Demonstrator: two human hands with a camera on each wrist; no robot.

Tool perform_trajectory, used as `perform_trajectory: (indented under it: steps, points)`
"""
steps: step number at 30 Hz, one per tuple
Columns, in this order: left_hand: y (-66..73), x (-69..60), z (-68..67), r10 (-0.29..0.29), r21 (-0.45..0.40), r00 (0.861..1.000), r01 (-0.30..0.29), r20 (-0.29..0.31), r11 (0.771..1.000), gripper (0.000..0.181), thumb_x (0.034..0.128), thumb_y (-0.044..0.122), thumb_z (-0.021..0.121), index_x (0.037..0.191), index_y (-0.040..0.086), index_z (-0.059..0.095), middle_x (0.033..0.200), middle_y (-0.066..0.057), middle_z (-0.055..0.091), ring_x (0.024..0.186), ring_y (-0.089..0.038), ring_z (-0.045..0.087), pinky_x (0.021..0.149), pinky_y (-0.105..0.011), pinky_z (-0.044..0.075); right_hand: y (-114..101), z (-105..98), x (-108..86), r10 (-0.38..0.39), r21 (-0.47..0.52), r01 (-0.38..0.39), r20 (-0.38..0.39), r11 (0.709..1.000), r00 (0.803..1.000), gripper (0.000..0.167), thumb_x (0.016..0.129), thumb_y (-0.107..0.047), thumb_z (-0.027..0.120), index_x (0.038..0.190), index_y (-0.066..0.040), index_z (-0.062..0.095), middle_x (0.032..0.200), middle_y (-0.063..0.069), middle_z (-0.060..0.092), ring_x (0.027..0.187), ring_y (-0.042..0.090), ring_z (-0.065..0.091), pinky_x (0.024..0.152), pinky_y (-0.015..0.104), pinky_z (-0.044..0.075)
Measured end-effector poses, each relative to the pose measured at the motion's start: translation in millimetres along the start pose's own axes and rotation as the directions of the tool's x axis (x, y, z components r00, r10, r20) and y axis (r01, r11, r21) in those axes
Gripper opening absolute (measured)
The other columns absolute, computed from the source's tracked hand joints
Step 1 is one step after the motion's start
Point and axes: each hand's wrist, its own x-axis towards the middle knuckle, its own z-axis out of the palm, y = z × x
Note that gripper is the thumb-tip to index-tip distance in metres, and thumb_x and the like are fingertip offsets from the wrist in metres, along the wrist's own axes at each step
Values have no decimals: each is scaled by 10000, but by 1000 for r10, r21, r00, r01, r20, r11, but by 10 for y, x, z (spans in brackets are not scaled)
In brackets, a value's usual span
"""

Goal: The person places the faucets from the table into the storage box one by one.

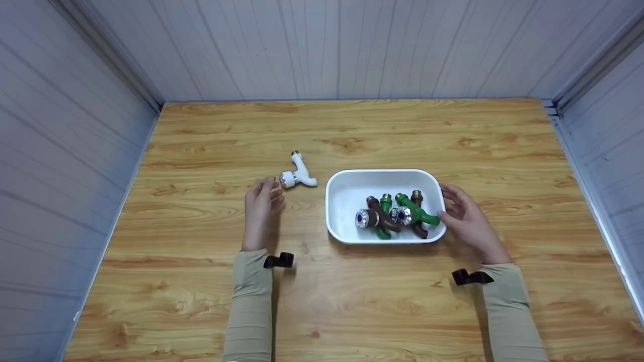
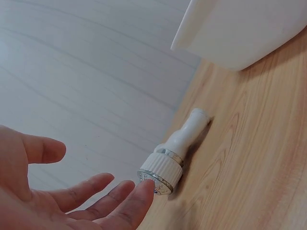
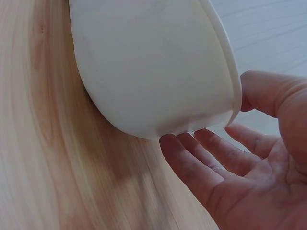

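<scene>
A white faucet point(image 1: 302, 173) with a ribbed white knob lies on the table, left of a white plastic tub point(image 1: 347, 173). Just left of its knob is my left hand point(image 1: 262, 200); in the left wrist view the fingers are spread loosely, one fingertip overlapping the knob, and whether they touch I cannot tell. My right hand point(image 1: 470, 221) holds the tub's right end, thumb at the rim and fingertips against the outer wall, as the right wrist view shows. Inside the tub, a brown faucet point(image 1: 385, 221) and a green faucet point(image 1: 416, 213) lie across another green one and another brown one, partly hidden.
The wood-grain table point(image 1: 201, 301) runs back to a pale panelled wall point(image 1: 312, 50). Similar panels stand at the left and right sides. A black strap with a small camera point(image 1: 279, 260) sits on the left wrist, another wrist camera point(image 1: 470, 277) on the right.
</scene>
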Motion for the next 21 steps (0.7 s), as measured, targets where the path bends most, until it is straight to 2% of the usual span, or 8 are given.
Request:
perform_trajectory:
  steps: [9, 11, 13, 16, 18, 21]
  points:
    - [-15, 70, 22, -9, 9, 1000, 9, -18, 1000, 390, 1023, 248, 450, 1238, -74, 502, 1174, -267, 542, 987, -362, 575, 935, -496, 475, 11, -9, 4, 6, -8, -6, 2, 1000, 1000, 607, 901, 86, 575, 1445, 17, 316, 1432, 237, 384, 1206, 384, 460, 956, 178, 430]
    - [-16, 80, 30, -11, -15, 1000, 11, -14, 1000, 385, 1017, 241, 467, 1220, -83, 506, 1112, -252, 553, 892, -315, 585, 878, -463, 503, 11, -12, 2, 0, -10, 0, 5, 1000, 1000, 609, 902, 84, 574, 1447, 23, 308, 1434, 241, 379, 1213, 390, 452, 955, 173, 428]
    - [-21, 95, 36, -2, -49, 1000, 2, -3, 999, 364, 1009, 217, 485, 1187, -100, 510, 985, -223, 561, 767, -252, 564, 757, -397, 521, 10, -13, 2, -5, -9, 6, 8, 1000, 1000, 610, 902, 88, 572, 1446, 29, 303, 1433, 246, 376, 1211, 393, 453, 953, 173, 429]
    - [-24, 116, 44, 13, -71, 1000, -12, 14, 997, 333, 997, 184, 503, 1145, -114, 513, 833, -153, 542, 654, -173, 505, 619, -308, 476, 6, -11, 0, -6, -9, 6, 8, 1000, 1000, 607, 901, 96, 565, 1443, 33, 302, 1429, 251, 377, 1191, 386, 469, 947, 173, 432]
    - [-23, 127, 49, 21, -75, 999, -19, 25, 997, 321, 993, 168, 503, 1131, -122, 512, 769, -122, 524, 618, -157, 480, 574, -279, 443, 6, -9, 1, -2, -7, 2, 8, 1000, 1000, 603, 901, 99, 563, 1442, 31, 304, 1426, 249, 381, 1181, 377, 479, 944, 177, 434]
    - [-18, 137, 52, 10, -78, 1000, -7, 30, 997, 324, 995, 172, 498, 1143, -116, 512, 762, -110, 521, 611, -152, 471, 559, -266, 431, 6, -7, 0, 8, -9, -8, 5, 1000, 1000, 601, 904, 92, 564, 1444, 22, 309, 1428, 240, 383, 1187, 367, 478, 945, 176, 434]
